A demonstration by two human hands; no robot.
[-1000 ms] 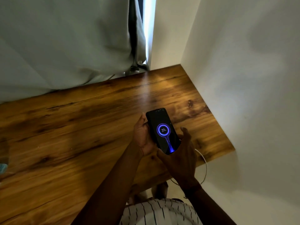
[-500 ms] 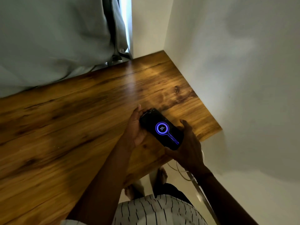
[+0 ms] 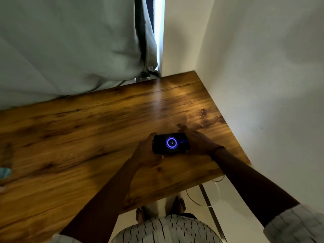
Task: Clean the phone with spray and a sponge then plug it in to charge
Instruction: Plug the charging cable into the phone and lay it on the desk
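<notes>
A black phone (image 3: 171, 143) is held sideways, low over the right part of a wooden desk (image 3: 78, 141), near a white wall (image 3: 263, 85). Its screen glows with a blue charging ring reading 39. The left hand (image 3: 146, 151) closes around its left end; the right hand (image 3: 196, 141) grips the right end, fingers wrapped over it. A thin white cable (image 3: 217, 193) hangs below the desk edge, probably the charger lead. A pale curtain (image 3: 70, 50) hangs behind the desk.
</notes>
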